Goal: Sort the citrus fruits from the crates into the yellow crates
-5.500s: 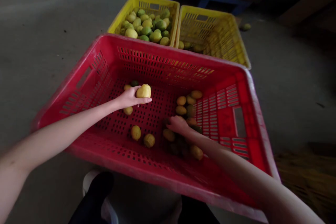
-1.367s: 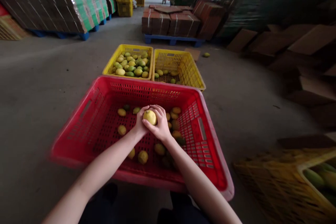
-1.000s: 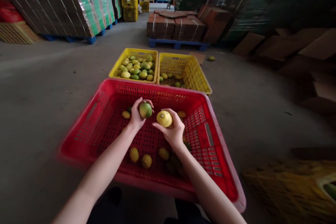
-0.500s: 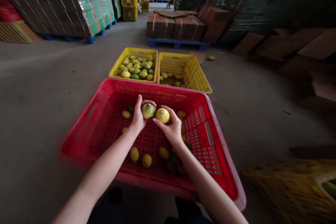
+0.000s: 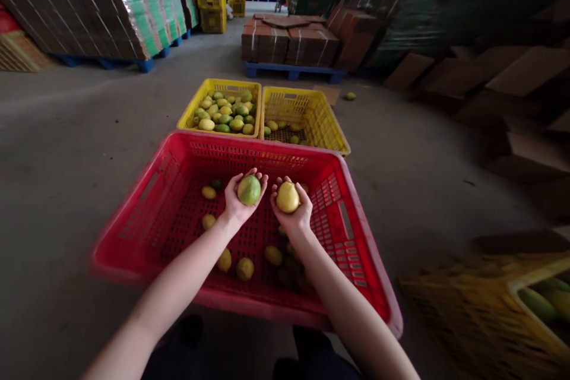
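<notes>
Now both palms up over the red crate (image 5: 146, 202): my left hand (image 5: 243, 199) cups a greenish lemon (image 5: 249, 189), my right hand (image 5: 290, 208) cups a yellow lemon (image 5: 287, 197). Hands just beside each other, apart. Loose lemons (image 5: 244, 268) lie below; two yellow crates (image 5: 262, 104) sit beyond.

Both forearms bare — no sleeves, no gloves, no jewellery; dark trousers at bottom edge.

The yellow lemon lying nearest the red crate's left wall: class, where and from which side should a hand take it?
Grip the yellow lemon across its rounded middle, coming straight down from above. It lies alone on the floor of the red crate, with open space around it, so fingers can close on both sides.
</notes>
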`<state>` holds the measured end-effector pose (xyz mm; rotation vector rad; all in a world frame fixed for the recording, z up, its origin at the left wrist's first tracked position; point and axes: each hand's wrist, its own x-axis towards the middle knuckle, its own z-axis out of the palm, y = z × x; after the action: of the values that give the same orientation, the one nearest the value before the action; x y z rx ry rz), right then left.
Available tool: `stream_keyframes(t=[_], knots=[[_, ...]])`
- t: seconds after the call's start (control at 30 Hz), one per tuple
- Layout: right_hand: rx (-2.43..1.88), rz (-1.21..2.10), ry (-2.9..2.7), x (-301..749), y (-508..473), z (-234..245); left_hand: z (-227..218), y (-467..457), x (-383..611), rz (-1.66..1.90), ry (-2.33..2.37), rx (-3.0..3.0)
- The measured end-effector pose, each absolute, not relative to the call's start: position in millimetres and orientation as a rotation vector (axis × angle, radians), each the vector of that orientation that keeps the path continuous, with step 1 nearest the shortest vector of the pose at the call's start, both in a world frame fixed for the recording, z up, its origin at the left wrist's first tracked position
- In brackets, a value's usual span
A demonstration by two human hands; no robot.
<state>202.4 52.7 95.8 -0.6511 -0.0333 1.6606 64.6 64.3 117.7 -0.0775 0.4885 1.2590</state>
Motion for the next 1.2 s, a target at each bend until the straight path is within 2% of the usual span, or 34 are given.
stream_keyframes(t=[0.43, 0.6, 0.87, 1.2], knots=[[-0.709, 1.593, -0.215, 195.1, 51.2, 87.9, 113.1, 60.3, 70.5, 1.227, 0.545, -0.083], [-0.695, 1.690, -0.235, 197.5, 51.3, 96.6, 111.5, 62.0, 69.4, 1.231, 0.584, -0.074], [-0.781, 1.773, -0.566, 209.4, 51.0, 104.0, 114.4, 61.6, 63.3, 1.054, 0.626, 0.212], [-0.672, 1.602, -0.314, 193.4, 52.6, 88.1, 115.1, 61.0, 71.0, 1.287, 0.553, -0.108]])
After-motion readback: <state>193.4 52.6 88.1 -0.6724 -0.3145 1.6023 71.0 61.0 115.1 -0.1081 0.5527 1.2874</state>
